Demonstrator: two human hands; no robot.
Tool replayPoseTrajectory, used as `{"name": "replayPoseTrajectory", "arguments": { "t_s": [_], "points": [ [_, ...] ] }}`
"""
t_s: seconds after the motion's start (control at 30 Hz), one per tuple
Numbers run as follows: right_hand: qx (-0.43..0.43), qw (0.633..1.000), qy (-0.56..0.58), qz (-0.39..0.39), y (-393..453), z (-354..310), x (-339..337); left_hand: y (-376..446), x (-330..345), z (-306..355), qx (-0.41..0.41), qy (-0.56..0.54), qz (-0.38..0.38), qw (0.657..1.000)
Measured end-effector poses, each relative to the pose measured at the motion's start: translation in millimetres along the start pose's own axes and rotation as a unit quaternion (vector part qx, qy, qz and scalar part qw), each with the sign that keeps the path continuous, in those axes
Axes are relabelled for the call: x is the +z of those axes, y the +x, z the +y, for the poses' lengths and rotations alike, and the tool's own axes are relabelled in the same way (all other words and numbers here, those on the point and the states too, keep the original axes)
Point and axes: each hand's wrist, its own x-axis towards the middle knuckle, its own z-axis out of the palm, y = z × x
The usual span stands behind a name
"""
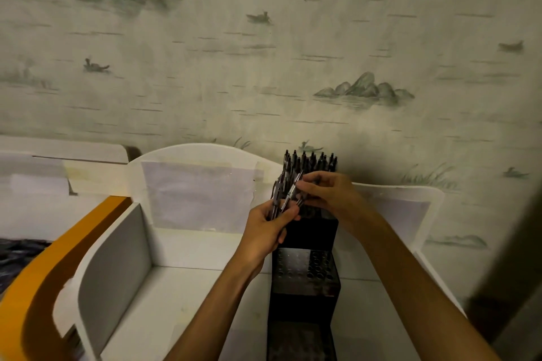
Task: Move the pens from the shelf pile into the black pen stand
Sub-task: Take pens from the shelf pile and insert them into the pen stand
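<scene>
Lower centre: stepped black plastic pen stand, front holes empty. Above it, left hand clamps a bundle of dark slim pens; right hand pinches one silver-banded pen. Back tier full. Risk: loose bundle slips, or pen misses its hole.

Matt black plastic pen stand, glossy dark pens, smooth white shelf, printed wallpaper.

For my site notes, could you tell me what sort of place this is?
Probably a room in a home: landscape-print wallpaper behind a white shelf unit with an orange rim, where a black pen stand is being filled.
</scene>
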Motion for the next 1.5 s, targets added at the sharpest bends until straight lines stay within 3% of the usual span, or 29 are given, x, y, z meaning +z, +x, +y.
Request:
{"name": "replayPoseTrajectory", "arguments": {
  "t_s": [0.13, 0.43, 0.53, 0.63, 0.93, 1.5],
  "points": [
    [-0.027, 0.999, 0.007, 0.029, 0.6, -0.7, -0.6, -1.7, -0.3, 0.4, -0.001, -0.001, -0.003, 1.000],
    [-0.116, 0.962, 0.059, 0.238, 9.0, -22.8, -27.8, -5.7, 0.0, -10.2, -0.017, -0.009, 0.009, 1.000],
    [-0.160, 0.938, 0.019, 0.307, 11.9, -25.4, -40.3, -5.4, -4.4, -15.5, -0.010, -0.003, 0.026, 1.000],
    [-0.203, 0.915, -0.092, 0.336, 13.8, -21.3, -48.3, -3.6, -10.9, -19.4, 0.007, -0.005, 0.042, 0.999],
    [-0.229, 0.881, -0.266, 0.318, 27.3, -4.4, -54.6, -2.7, -20.6, -17.0, 0.023, -0.021, 0.046, 0.998],
    [-0.196, 0.864, -0.378, 0.268, 16.0, 19.5, -46.6, -0.8, -27.7, -10.7, 0.050, -0.013, 0.049, 0.997]
  ]
}}
